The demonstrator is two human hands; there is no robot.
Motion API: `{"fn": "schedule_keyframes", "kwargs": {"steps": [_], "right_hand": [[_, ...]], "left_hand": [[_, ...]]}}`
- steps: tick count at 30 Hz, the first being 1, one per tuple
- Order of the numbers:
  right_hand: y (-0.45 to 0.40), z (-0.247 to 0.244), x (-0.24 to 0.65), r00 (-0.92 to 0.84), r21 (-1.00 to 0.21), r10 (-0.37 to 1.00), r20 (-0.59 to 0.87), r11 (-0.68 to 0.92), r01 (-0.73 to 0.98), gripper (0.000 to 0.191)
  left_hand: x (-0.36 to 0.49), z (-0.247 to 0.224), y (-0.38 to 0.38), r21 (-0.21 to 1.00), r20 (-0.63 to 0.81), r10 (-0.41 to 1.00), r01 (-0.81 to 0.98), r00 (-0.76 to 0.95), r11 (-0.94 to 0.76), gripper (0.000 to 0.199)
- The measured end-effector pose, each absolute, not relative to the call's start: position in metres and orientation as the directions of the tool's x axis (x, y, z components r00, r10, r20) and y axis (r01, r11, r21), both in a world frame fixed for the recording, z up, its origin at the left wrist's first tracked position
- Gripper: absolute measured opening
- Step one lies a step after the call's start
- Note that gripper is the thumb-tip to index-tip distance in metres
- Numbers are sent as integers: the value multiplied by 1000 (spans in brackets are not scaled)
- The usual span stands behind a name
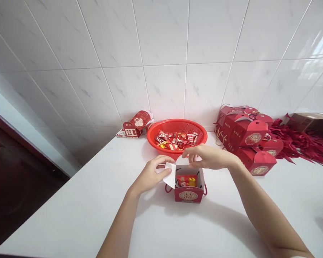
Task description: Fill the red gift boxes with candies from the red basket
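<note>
A red candy gift box (188,196) stands with its top open on the white table, a gold round emblem on its front and red cord handles at its sides. Inside lie red and yellow wrapped sweets (187,180). My left hand (152,175) pinches the white inner side of the left flap (170,175) between thumb and fingers. Over the far edge of the box, my right hand (208,157) has its fingers curled on the pale back flap (181,161); its fingertips partly hide that flap.
Behind the box sits a red plastic basket (150,138) of wrapped sweets. Several red gift boxes (247,132) are stacked at the right, beside red ribbons (298,143) and a cardboard box (309,120). More printed red boxes (133,132) stand at the back left, against the tiled wall.
</note>
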State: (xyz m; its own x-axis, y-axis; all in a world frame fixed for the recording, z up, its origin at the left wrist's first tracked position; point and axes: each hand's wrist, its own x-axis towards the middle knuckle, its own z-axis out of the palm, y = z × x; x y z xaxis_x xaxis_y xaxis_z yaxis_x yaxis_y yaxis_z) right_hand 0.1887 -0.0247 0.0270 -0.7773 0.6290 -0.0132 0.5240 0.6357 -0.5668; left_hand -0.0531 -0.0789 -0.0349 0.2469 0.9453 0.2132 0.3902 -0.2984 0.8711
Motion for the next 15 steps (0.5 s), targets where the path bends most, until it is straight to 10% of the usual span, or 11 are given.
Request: {"fn": "schedule_keyframes", "kwargs": {"steps": [15], "right_hand": [[-40, 21, 237, -588, -442, 808, -52, 509, 739, 32]], "left_hand": [[-43, -37, -83, 899, 232, 933, 307, 275, -314, 38]]}}
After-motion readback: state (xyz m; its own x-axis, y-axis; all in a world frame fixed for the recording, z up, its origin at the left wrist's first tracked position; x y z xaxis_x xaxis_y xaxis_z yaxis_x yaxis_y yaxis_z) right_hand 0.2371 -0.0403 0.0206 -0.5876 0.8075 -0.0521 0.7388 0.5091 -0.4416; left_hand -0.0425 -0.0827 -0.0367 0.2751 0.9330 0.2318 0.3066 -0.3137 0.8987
